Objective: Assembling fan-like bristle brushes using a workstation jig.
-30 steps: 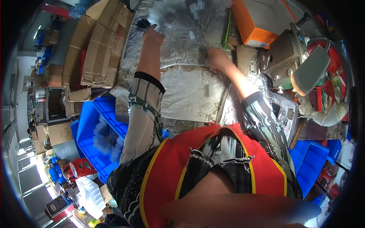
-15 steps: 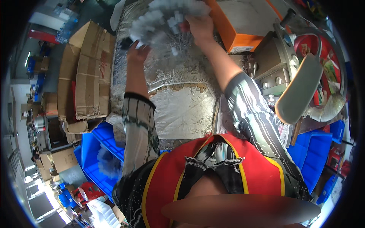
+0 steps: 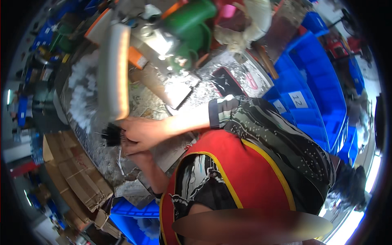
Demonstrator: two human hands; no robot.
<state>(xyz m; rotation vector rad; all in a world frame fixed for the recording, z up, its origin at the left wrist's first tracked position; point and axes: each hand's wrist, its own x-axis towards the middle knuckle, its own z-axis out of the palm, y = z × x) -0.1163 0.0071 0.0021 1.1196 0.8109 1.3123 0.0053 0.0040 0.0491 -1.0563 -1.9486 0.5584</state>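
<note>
A dark bristly bundle (image 3: 111,135) sticks out to the left from my two hands, which meet over the bench. My right hand (image 3: 143,132) lies on top, its fingers closed at the bundle's right end. Under it, my left hand (image 3: 131,148) is largely covered, but its visible fingers are bent round the same bundle. A thin pale strand hangs below the fingers. Beyond the hands, a heap of whitish, tufted bundles (image 3: 83,87) rests on the bench. Motion blur softens the fingertips.
A lit lamp head (image 3: 116,73) hangs just beyond my hands. A green machine (image 3: 190,24) and a dark phone-like slab (image 3: 226,81) are on the bench's far side. Blue bins (image 3: 314,94) stand at the right, a cardboard box (image 3: 77,169) at the left, another blue bin (image 3: 136,214) below.
The view has swung to the right. My right hand has left the whitish heap and joined my left hand at the dark bundle, nearer my body.
</note>
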